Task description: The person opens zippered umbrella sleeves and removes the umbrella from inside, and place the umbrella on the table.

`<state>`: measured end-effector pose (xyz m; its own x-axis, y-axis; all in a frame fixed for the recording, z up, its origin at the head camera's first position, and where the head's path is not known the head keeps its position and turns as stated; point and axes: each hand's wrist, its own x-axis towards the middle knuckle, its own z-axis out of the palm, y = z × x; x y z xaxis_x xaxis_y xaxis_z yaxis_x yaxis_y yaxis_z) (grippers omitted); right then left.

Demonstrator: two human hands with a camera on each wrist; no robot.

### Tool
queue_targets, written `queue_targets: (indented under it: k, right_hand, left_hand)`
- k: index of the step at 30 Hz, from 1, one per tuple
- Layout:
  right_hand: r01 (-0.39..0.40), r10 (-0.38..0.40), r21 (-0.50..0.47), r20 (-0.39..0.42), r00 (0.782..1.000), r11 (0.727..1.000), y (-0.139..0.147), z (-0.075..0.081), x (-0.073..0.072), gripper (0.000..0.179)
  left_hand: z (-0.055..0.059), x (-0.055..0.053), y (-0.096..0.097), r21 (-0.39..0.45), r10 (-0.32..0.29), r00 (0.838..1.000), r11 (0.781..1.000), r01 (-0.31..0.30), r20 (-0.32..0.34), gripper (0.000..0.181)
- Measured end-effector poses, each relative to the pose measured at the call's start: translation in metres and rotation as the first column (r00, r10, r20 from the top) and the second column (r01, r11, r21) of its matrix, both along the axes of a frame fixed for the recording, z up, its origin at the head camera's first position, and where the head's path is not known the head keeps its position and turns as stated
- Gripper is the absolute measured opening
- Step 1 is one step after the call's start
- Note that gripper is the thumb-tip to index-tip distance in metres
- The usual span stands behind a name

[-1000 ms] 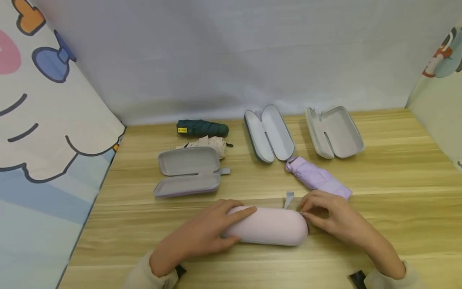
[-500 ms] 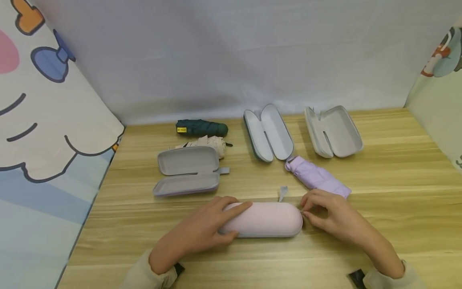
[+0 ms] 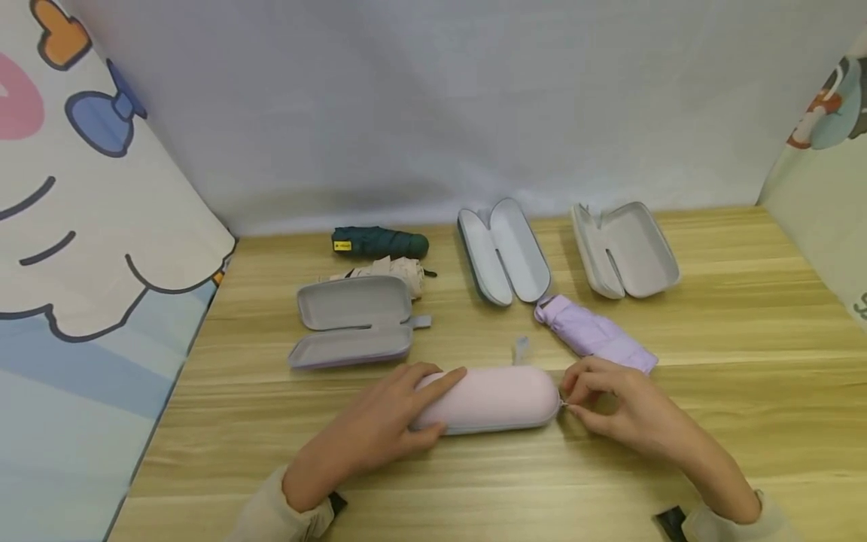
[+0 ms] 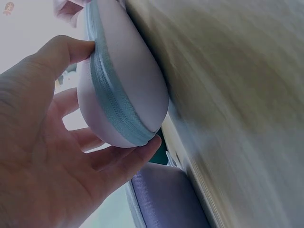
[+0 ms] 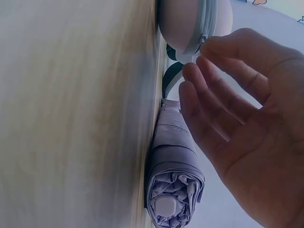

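Note:
A pale pink zippered case point(image 3: 497, 399) lies closed across the front middle of the table, with a grey-blue zipper band point(image 4: 107, 90) along its side. My left hand point(image 3: 389, 421) grips its left end, thumb on the near side and fingers over the top and far end. At the other end, my right hand point(image 3: 623, 403) pinches the small zipper pull point(image 5: 203, 39) between thumb and index finger. A grey strap point(image 3: 520, 349) sticks out behind the case. Just beyond the right hand lies a folded lilac umbrella point(image 3: 596, 331).
An open grey-lined case point(image 3: 355, 346) stands left of centre, partly covering a folded beige umbrella point(image 3: 406, 272). Behind is a dark green umbrella point(image 3: 382, 242). Two more open cases, one white-lined point(image 3: 504, 252) and one beige-lined point(image 3: 633, 252), stand at the back right.
The pink case has shifted slightly away from the person and to the left, its strap moving with it. The right hand keeps its pinch at the zipper pull, now nearer the end's middle.

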<state>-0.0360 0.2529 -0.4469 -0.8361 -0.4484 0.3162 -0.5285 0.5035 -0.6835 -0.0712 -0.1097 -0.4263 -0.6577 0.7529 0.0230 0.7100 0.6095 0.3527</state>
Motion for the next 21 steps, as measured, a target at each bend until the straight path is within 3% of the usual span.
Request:
queue_targets:
  k: [21]
  right_hand:
    - [-0.029, 0.030, 0.020, -0.047, 0.998, 0.999, -0.0058, 0.0019, 0.0022, 0.041]
  left_hand:
    - [-0.0034, -0.0017, 0.0004, 0.013, 0.026, 1.000, 1.000, -0.025, -0.010, 0.068]
